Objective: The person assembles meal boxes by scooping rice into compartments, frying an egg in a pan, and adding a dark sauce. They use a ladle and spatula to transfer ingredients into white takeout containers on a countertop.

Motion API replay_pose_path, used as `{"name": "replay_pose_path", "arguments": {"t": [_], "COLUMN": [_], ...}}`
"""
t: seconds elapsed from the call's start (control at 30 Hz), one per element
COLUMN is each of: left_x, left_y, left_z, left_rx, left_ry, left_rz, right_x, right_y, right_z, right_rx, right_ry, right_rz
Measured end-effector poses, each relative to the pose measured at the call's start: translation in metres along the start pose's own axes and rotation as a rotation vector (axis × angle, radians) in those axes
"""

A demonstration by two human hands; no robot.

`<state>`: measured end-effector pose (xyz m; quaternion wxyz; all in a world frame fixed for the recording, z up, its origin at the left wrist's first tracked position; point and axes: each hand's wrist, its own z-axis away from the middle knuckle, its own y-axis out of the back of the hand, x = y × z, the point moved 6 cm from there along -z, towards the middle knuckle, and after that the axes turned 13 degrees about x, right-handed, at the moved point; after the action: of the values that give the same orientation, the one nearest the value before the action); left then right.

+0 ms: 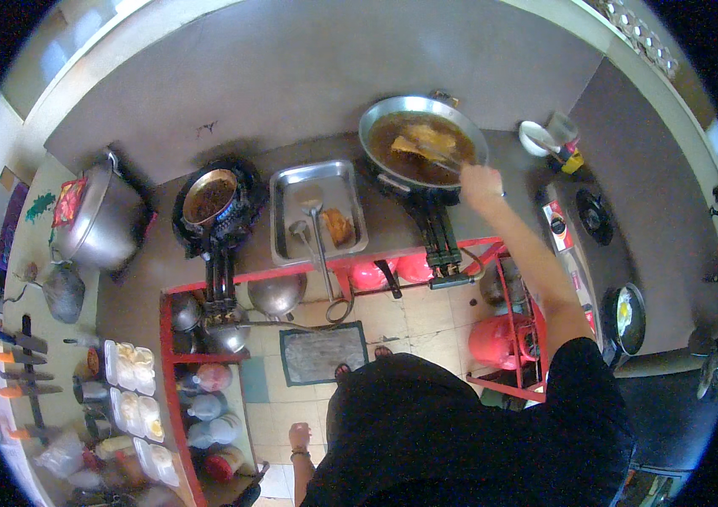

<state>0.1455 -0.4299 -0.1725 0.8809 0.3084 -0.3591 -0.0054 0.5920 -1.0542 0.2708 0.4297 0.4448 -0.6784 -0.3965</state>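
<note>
Head view: right hand (481, 188) grips tool (443, 160) at food (423, 142) in wok (410, 104), ahead-left of it; left hand (299, 436) hangs, can't tell fingers; slow strokes likely limit splashing

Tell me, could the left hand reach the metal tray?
Probably yes: the left hand hangs low, seemingly empty, and only a utensil handle juts over the near edge of the metal tray; it would need lifting forward.

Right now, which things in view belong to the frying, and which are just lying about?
In use:
- right hand, gripping a metal utensil
- large pan of oil
- golden food
- probably the steel tray

Apparently idle:
- big pot
- white bowl
- floor mat
</note>
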Motion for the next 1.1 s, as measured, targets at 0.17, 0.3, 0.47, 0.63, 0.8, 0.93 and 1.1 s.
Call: {"name": "replay_pose_path", "arguments": {"t": [0.17,0.3,0.47,0.63,0.8,0.93,1.1], "left_x": [0.003,0.013,0.005,-0.015,0.051,0.206,0.384], "left_y": [-0.007,-0.013,-0.022,-0.025,-0.043,-0.098,-0.145], "left_z": [-0.004,-0.003,-0.001,-0.003,-0.017,-0.028,-0.027], "left_rx": [-0.037,-0.016,-0.027,-0.048,-0.139,-0.266,-0.295], "left_ry": [0.047,0.007,0.063,0.044,-0.127,-0.177,-0.212], "left_rz": [0.003,0.036,0.014,0.047,0.086,0.258,0.365], "right_x": [0.048,0.081,0.103,0.105,0.103,0.105,0.094], "right_y": [0.019,0.036,0.047,0.049,0.051,0.057,0.075], "right_z": [-0.036,-0.067,-0.071,-0.069,-0.066,-0.056,-0.043], "right_rx": [-0.025,-0.153,-0.237,-0.132,-0.104,-0.093,-0.055], "right_ry": [-0.014,0.045,-0.101,-0.088,-0.067,-0.176,-0.061], "right_rz": [-0.098,-0.269,-0.484,-0.498,-0.549,-0.54,-0.445]}}
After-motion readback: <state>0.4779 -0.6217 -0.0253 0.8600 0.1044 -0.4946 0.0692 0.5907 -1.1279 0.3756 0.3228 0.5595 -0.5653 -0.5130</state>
